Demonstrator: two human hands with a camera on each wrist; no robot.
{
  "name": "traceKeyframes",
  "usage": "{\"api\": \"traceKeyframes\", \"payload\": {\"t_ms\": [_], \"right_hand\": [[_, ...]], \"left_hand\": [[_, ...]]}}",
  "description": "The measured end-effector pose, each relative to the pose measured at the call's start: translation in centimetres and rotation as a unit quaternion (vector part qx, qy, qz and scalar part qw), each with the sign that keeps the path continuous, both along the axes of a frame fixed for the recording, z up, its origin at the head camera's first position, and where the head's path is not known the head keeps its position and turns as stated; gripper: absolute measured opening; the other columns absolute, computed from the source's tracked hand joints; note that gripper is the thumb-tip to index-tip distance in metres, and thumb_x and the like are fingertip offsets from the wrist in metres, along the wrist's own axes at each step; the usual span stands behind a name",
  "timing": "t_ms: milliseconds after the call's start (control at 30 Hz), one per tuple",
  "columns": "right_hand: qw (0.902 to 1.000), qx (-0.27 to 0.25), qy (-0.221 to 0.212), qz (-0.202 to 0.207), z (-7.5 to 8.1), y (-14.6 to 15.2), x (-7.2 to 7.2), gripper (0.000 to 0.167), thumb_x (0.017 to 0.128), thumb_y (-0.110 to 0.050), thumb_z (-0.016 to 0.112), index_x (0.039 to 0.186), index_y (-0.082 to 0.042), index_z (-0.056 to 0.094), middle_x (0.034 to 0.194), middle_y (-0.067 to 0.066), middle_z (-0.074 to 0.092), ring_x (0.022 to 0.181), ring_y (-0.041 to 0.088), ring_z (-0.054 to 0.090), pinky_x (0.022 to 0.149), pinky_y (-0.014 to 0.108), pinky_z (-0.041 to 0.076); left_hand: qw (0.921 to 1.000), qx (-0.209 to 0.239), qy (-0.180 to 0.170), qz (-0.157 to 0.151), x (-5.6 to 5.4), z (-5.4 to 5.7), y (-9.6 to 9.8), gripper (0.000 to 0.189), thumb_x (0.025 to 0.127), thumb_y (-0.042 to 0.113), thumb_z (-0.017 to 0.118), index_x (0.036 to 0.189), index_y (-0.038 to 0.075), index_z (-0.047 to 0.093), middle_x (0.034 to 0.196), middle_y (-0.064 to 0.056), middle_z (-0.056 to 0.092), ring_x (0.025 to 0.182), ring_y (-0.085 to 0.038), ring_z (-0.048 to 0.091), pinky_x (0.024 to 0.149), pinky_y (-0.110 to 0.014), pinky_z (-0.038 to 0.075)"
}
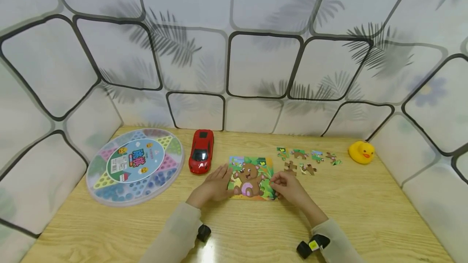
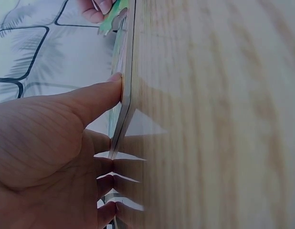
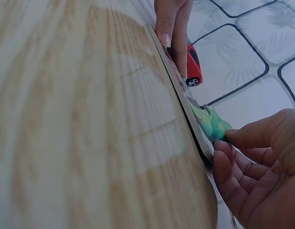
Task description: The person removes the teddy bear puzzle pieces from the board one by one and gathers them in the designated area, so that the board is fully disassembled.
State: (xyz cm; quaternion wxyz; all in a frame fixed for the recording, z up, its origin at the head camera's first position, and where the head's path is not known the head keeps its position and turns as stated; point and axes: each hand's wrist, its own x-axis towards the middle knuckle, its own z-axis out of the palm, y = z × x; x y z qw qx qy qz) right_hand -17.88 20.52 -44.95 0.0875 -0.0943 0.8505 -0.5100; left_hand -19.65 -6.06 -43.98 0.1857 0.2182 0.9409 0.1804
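A bear jigsaw puzzle point(image 1: 250, 178) lies flat on the table, its board's edge showing side-on in both wrist views. At its left side my left hand point(image 1: 218, 184) rests with straight fingers. The left thumb point(image 2: 102, 98) touches the board's edge, while the other fingertips meet the table. Over the right side, my right hand point(image 1: 287, 186) pinches a green puzzle piece point(image 3: 213, 123) between thumb and finger. That piece is tilted up from the board, its lower part close to the picture. Loose puzzle pieces point(image 1: 290, 167), several in all, lie beyond the right hand.
Left of the puzzle stands a red toy car point(image 1: 201, 152), with a round Chinese checkers board point(image 1: 135, 167) farther left. A yellow rubber duck point(image 1: 361, 152) sits at the far right. Patterned fabric walls point(image 1: 263, 66) bound the wooden table point(image 1: 234, 230) behind and at both sides.
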Motion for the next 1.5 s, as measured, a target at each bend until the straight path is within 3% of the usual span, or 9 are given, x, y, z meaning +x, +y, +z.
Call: {"api": "traceKeyframes", "payload": {"t_ms": [867, 1133, 1500], "right_hand": [[0.9938, -0.056, -0.058, -0.077, -0.1, 4.6, 0.2, 0.025, 0.092, -0.007, 0.061, 0.108, 0.01, 0.056, 0.079, 0.005, 0.062, 0.063, 0.013, 0.057, 0.057, 0.026, 0.053], [0.9908, -0.053, -0.062, -0.108, 0.0, 6.6, 0.3, 0.024, 0.093, -0.005, 0.058, 0.11, 0.011, 0.056, 0.08, 0.002, 0.064, 0.063, 0.011, 0.059, 0.058, 0.025, 0.054], [0.9884, -0.055, -0.052, -0.131, 1.0, 9.5, 0.5, 0.029, 0.094, -0.008, 0.058, 0.114, 0.013, 0.053, 0.083, 0.001, 0.064, 0.066, 0.009, 0.059, 0.062, 0.025, 0.054]], "left_hand": [[1.0, 0.001, -0.004, 0.0, 0.1, -0.1, 0.1, 0.078, 0.094, 0.045, 0.052, 0.15, 0.002, 0.019, 0.157, -0.017, 0.008, 0.144, -0.033, 0.006, 0.114, -0.047, 0.014], [1.0, -0.004, -0.001, -0.002, -0.2, -0.5, 0.0, 0.078, 0.094, 0.046, 0.051, 0.151, 0.003, 0.018, 0.157, -0.016, 0.007, 0.144, -0.032, 0.006, 0.114, -0.047, 0.014], [1.0, -0.004, -0.003, -0.001, -0.1, -0.2, 0.0, 0.078, 0.095, 0.047, 0.051, 0.151, 0.003, 0.018, 0.157, -0.017, 0.007, 0.144, -0.032, 0.005, 0.114, -0.047, 0.014]]}}
